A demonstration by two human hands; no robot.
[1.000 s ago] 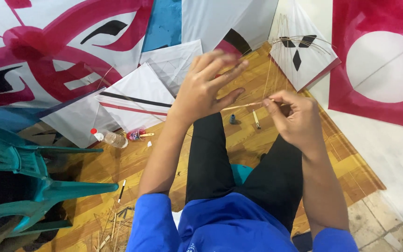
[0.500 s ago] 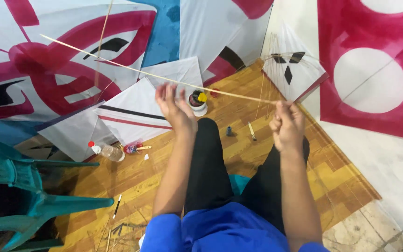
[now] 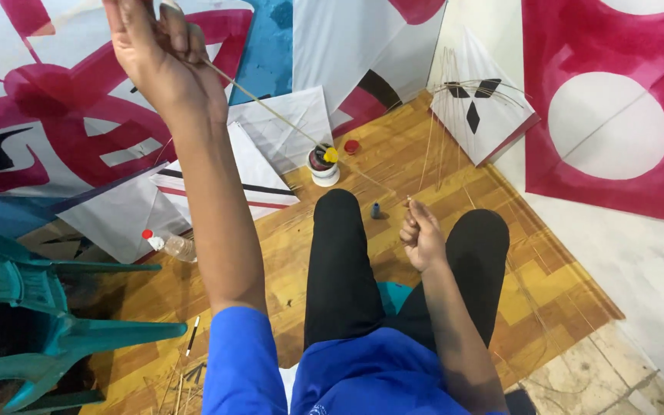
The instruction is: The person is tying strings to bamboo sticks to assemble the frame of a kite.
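Breakage looks the main risk: the stick [image 3: 286,121] runs slanted from the raised left hand [image 3: 164,58], closed on its upper end, down to the right hand [image 3: 422,238], pinching its lower tip above the knees; bending too hard could snap it. Its top is cut off by the frame. Any thread is too fine to see.

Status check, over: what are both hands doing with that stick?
Left hand raised, gripping thin bamboo stick. Right hand pinches its lower end. Nothing in the way.
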